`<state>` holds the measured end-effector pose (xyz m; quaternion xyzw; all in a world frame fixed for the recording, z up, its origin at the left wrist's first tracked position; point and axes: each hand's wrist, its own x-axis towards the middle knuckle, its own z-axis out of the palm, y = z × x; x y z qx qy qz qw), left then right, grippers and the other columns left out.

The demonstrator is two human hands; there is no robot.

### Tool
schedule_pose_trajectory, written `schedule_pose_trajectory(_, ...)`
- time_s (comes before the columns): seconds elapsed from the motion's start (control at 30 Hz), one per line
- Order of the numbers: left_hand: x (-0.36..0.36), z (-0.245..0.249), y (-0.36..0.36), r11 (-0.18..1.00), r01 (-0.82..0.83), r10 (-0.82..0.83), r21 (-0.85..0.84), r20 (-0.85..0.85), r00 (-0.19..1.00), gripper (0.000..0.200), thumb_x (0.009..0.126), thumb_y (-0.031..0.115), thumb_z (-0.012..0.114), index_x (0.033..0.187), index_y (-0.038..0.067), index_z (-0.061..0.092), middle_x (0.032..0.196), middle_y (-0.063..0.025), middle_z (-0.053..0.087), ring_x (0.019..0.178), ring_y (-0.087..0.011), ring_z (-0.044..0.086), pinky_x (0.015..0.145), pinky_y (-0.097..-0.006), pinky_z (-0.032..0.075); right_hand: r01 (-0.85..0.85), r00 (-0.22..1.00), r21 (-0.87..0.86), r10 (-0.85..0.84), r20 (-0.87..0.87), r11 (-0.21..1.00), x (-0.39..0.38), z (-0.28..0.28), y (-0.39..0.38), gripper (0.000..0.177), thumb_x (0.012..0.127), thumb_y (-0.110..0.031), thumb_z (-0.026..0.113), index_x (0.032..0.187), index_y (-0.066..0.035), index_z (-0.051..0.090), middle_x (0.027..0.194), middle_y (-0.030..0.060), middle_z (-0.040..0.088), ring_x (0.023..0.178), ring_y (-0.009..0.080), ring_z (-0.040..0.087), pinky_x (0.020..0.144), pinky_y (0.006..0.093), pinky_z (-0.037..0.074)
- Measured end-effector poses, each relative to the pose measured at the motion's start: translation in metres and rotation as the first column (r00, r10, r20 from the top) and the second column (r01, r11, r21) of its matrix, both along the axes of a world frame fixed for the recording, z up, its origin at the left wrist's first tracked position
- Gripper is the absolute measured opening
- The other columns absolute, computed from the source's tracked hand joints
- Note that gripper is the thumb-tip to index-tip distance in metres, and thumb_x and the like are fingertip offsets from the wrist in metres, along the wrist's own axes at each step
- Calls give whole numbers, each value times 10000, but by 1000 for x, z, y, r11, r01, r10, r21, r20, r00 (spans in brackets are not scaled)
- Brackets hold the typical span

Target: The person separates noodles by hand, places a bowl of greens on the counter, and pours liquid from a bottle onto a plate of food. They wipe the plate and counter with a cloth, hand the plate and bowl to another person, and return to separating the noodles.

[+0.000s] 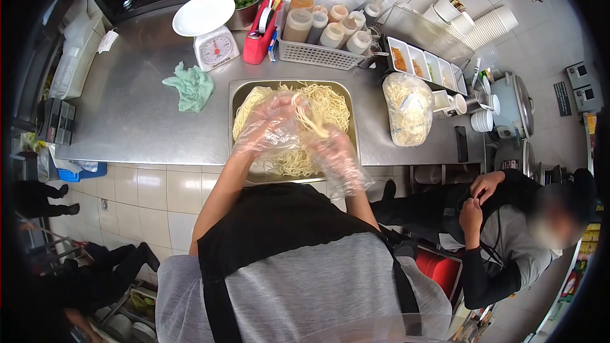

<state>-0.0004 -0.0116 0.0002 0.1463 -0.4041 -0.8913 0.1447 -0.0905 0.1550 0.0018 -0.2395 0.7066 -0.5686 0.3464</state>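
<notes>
A rectangular metal tray (353,146) full of pale noodles (327,105) sits at the counter's front edge. Over its left half is my left hand (274,121), in a clear plastic glove, with its fingers curled round noodle strands. My right hand (332,152), gloved too, is over the tray's right side and grips the lower end of the same strands. The strands hang between both hands, above the noodles in the tray. A clear bag of noodles (408,109) lies on the counter to the right of the tray.
Behind the tray stand a scale (216,49), a red tape dispenser (257,41) and a basket of sauce bottles (321,55). A green cloth (190,87) lies left. Topping containers (427,67) stand right. A co-worker (508,228) is at the right; other people are at the lower left.
</notes>
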Motion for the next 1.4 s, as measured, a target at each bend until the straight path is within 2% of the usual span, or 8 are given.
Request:
schedule_pose_trajectory(0.03,2,-7,-5,982,-3,4,-189,9,1000,235,830,72,640,1047,30,560,973,-47,604,849,-104,589,732,-241,496,101,965,-37,-89,245,994,-4,3,2,351,786,-94,686,1103,-25,552,885,48,612,754,138,594,689,271,491)
schedule_pose_trajectory(0.2,2,-10,9,751,152,-144,-642,66,987,317,785,89,690,1083,27,602,911,1,573,816,-73,534,738,-233,456,225,914,-275,-105,391,935,-11,6,1,311,758,8,672,1052,-18,573,859,27,621,729,89,585,620,226,474)
schedule_pose_trajectory(0.23,2,0,19,850,170,-148,-498,85,985,229,783,96,697,977,10,614,822,23,541,746,-59,494,698,-225,434,233,914,-286,-109,392,929,-7,9,-1,293,759,9,671,1036,-20,580,854,26,622,724,89,585,616,227,473)
schedule_pose_trajectory(0.43,3,5,26,774,194,-149,-602,125,981,163,792,124,700,799,27,570,745,50,509,696,-29,427,605,-210,387,273,952,-246,-226,205,930,0,-3,-8,218,776,-9,668,983,-23,599,818,22,624,668,80,574,575,217,458)
schedule_pose_trajectory(0.77,-1,-17,15,830,64,-2,-554,112,994,158,758,94,688,848,51,565,760,50,493,693,-36,438,600,-210,384,234,901,-261,-108,421,937,3,13,-3,214,803,-18,651,1011,-21,599,819,3,612,663,68,567,567,223,461)
schedule_pose_trajectory(1.07,1,-16,18,773,74,33,-631,156,987,184,744,55,650,917,55,588,783,39,532,722,-49,486,648,-216,413,188,981,-112,-182,66,976,-9,-19,2,141,803,-115,694,873,-46,593,760,-4,586,605,43,506,491,199,396)
schedule_pose_trajectory(1.13,2,-11,15,683,11,112,-730,120,986,202,751,59,643,948,53,597,787,36,548,729,-50,500,657,-214,419,242,962,-141,-219,160,960,-8,-8,2,140,803,-118,695,875,-47,597,742,-17,575,592,40,490,476,196,376)
schedule_pose_trajectory(1.4,8,-14,-4,866,5,109,-500,198,974,232,756,77,636,980,31,591,808,15,566,722,-71,511,662,-239,439,344,905,-201,-267,333,917,-14,-9,11,202,798,-108,699,957,-40,594,773,-19,581,634,45,507,546,200,409)
